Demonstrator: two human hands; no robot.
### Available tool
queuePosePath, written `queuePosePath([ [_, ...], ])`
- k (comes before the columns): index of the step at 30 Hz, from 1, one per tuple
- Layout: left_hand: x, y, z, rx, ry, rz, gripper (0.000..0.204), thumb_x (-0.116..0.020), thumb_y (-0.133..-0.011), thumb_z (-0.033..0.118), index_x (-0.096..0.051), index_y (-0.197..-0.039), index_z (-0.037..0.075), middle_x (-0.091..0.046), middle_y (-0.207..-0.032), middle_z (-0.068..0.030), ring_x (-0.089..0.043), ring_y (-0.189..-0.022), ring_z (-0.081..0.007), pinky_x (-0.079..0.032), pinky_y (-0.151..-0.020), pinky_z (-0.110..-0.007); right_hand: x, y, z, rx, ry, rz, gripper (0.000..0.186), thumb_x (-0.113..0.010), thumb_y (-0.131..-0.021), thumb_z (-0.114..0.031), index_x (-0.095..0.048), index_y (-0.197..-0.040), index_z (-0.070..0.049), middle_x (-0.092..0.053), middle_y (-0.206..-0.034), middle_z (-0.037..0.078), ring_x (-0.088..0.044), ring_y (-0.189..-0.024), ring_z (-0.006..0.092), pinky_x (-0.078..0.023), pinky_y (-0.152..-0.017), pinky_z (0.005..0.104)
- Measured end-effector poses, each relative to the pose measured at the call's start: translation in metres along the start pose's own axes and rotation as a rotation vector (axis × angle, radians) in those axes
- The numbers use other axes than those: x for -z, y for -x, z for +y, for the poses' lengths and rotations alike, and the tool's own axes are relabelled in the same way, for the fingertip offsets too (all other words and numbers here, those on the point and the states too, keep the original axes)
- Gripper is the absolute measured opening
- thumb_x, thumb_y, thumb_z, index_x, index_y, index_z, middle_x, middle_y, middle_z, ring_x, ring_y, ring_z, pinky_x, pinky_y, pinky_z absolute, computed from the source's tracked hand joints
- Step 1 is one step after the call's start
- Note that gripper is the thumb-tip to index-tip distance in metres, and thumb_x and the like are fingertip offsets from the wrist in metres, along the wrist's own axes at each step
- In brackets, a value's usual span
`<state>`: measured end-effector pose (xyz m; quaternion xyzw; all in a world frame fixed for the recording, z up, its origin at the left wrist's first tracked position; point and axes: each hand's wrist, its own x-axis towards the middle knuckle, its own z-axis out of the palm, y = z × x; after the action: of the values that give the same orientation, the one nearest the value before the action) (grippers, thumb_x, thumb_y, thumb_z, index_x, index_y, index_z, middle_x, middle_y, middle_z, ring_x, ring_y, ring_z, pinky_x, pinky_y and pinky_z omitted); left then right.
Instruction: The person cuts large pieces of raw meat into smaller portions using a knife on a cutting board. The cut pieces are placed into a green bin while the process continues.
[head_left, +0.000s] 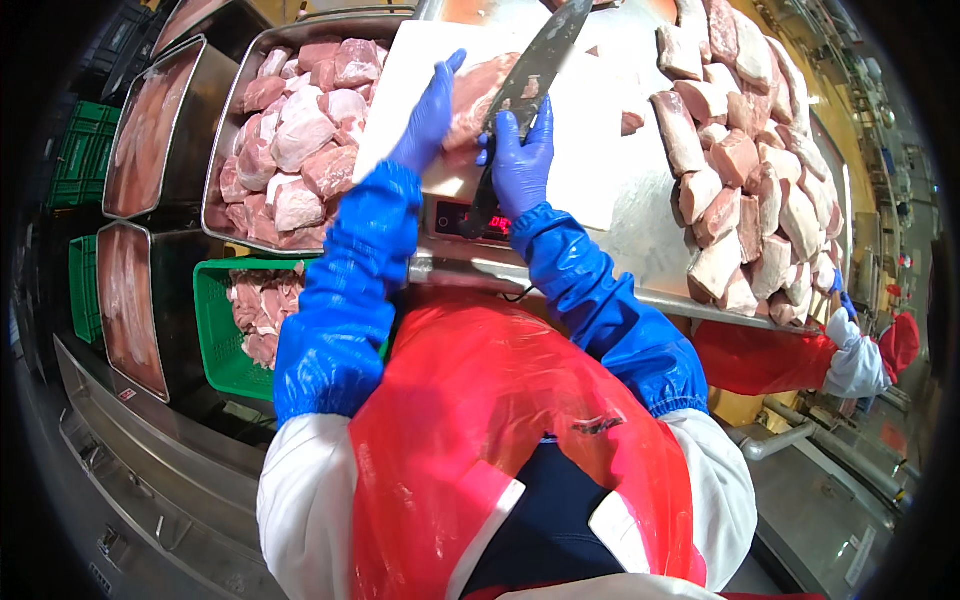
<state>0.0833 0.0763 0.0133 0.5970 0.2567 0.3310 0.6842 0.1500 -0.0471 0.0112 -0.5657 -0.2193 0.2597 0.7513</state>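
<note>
My right hand (525,160), in a purple glove, is closed around a large knife (545,60). Its broad blade points up and away to the right, with bits of meat stuck on it, and the dark handle slants down toward me. Left of the knife, a piece of raw pink meat (478,95) lies on a white cutting board (585,185), partly hidden behind the blade. Along the meat's left side is my left hand (430,115), gloved too, its fingers stretched out and gripping nothing. A scale with a red lit display (470,220) sits at the board's near edge.
On the left stand a metal tray (212,195) heaped with meat chunks, a green crate (212,340) holding trimmings, and several deep metal bins (108,150). Many long meat pieces (740,160) are piled on the steel table's right side. Another person's sleeve (855,355) shows at far right.
</note>
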Motion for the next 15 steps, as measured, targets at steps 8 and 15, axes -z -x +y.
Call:
queuePosePath([
  [8, 0.000, 0.085, 0.018, -0.548, -0.752, 0.260, 0.025, -0.073, -0.083, 0.008, -0.067, -0.107, 0.007, -0.066, -0.106, -0.0122, -0.061, -0.102, -0.0318, -0.048, -0.092, -0.042, 0.083, 0.023, -0.063, 0.009, 0.566, -0.491, 0.065, -0.051, -0.099, -0.006, -0.026, -0.158, -0.015, -0.063, -0.131, 0.018, -0.070, -0.103, 0.0296, -0.053, -0.088, 0.0384],
  [15, 0.008, 0.067, -0.003, -0.704, -0.882, 0.341, 0.020, -0.074, -0.076, -0.002, -0.067, -0.091, 0.008, -0.064, -0.090, -0.0090, -0.063, -0.088, -0.0268, -0.050, -0.078, -0.037, 0.049, 0.015, -0.080, 0.020, 1.043, -0.733, 0.064, -0.050, -0.097, -0.011, -0.026, -0.156, -0.020, -0.065, -0.101, 0.032, -0.063, -0.090, 0.0501, -0.051, -0.076, 0.0515],
])
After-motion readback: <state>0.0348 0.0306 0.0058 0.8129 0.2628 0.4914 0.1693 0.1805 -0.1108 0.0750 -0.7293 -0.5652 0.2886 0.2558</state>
